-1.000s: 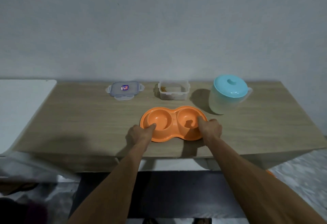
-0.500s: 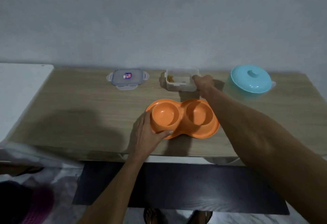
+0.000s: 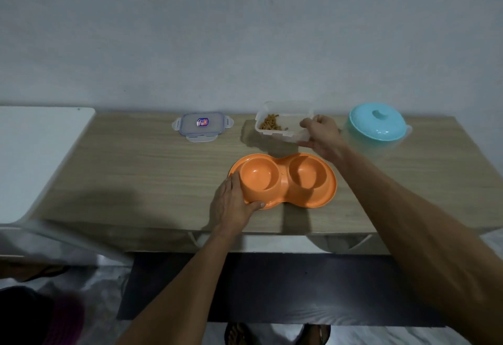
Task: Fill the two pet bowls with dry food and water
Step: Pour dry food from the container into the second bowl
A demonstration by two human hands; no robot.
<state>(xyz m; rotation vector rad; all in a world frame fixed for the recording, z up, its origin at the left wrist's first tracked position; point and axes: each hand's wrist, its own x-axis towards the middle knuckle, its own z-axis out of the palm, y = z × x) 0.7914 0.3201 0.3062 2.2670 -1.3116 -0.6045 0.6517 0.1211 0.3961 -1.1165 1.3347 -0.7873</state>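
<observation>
Your right hand point(image 3: 322, 137) grips the food container point(image 3: 283, 121) while your left hand point(image 3: 234, 203) holds the double bowl point(image 3: 283, 180); next, tip kibble into a bowl.

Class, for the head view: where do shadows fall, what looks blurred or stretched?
Head view: dim light; a broad soft shadow darkens the table left of the left hand; the bottom-left corner is blurred; the wide lens stretches the right forearm near the edge.
</observation>
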